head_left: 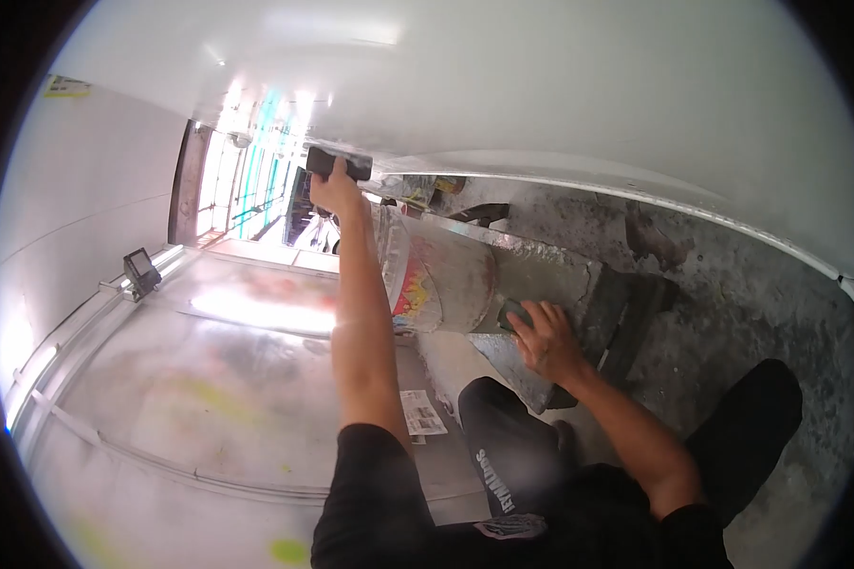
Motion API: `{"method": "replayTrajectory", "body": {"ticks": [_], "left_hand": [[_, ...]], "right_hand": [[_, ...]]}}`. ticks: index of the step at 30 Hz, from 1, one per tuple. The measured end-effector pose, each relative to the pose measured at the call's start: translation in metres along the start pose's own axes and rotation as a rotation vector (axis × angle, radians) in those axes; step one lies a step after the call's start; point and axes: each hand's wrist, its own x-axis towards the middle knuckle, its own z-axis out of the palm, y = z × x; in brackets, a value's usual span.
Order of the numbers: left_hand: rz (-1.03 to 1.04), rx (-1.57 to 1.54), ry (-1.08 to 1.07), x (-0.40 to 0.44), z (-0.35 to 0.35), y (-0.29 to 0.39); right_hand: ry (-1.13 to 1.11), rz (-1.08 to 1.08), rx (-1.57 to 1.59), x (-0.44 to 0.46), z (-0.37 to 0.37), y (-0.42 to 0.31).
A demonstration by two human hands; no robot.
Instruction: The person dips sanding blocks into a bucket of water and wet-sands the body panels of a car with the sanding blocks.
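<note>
My left hand (334, 190) grips a dark block (340, 163) against the glossy white panel (560, 85) at the top. Lower and to the right, my right hand (546, 339) has its fingers round a small dark green pad (514, 315), beside a bucket (446, 275) with a red and yellow label. The bucket appears lying sideways in the view, next to a grey block-like stand (579, 284).
A work lamp (140, 273) is fixed to a rail at the left. Bright window bars (247, 180) show at the upper left. A printed paper (421, 413) hangs on the pale wall. Stained concrete floor (712, 275) lies at the right, with my dark-clothed legs over it.
</note>
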Motion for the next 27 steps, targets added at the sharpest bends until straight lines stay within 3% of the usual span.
{"method": "replayTrajectory", "body": {"ticks": [2, 5, 14, 20, 23, 27], "left_hand": [[-0.112, 0.116, 0.094, 0.003, 0.022, 0.009], [-0.197, -0.03, 0.155, -0.027, 0.033, 0.033], [0.074, -0.195, 0.076, -0.155, 0.071, 0.176], [0.3, -0.191, 0.037, -0.235, 0.1, 0.236], [0.431, -0.141, -0.028, -0.278, 0.11, 0.258], [0.755, -0.007, -0.209, -0.323, 0.109, 0.256]], "right_hand": [[-0.032, 0.001, -0.017, 0.003, -0.003, 0.001], [-0.007, -0.055, -0.044, 0.001, 0.0, 0.003], [-0.031, -0.033, 0.039, 0.0, -0.003, 0.003], [-0.09, 0.011, 0.033, -0.001, -0.003, 0.002], [-0.026, 0.04, 0.005, -0.005, 0.004, 0.002], [0.331, 0.021, 0.198, -0.027, 0.05, 0.027]]}}
